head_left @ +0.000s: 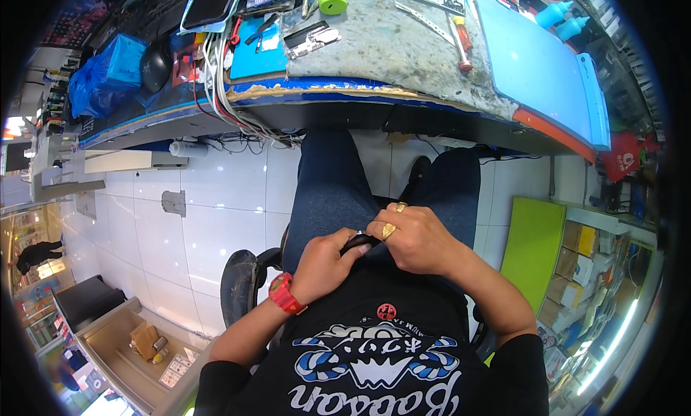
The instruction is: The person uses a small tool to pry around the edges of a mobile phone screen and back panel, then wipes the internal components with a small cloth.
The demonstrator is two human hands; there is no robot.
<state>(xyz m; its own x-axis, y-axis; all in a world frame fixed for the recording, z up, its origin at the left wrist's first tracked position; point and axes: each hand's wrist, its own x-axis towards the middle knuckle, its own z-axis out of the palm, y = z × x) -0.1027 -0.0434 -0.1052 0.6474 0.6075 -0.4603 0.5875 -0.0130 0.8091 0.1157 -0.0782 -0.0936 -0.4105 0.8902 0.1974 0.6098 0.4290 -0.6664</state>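
Note:
I sit with both hands over my lap. My left hand [330, 261], a red watch on its wrist, is closed on a small black object [363, 241] that I cannot make out clearly. My right hand [414, 236], with gold rings on its fingers, is curled onto the same object from the right, touching my left hand's fingers or very near them. Both hands are above my dark jeans and black T-shirt, below the workbench edge.
The workbench [374, 42] holds tools, a blue mat [255, 52], cables, a black mouse [155, 67], a blue bag [108, 74] and a light-blue pad [533, 70]. A chair armrest [241, 286] is at my left, a glass display case [590, 286] at right. A distant person [36, 254] stands far left.

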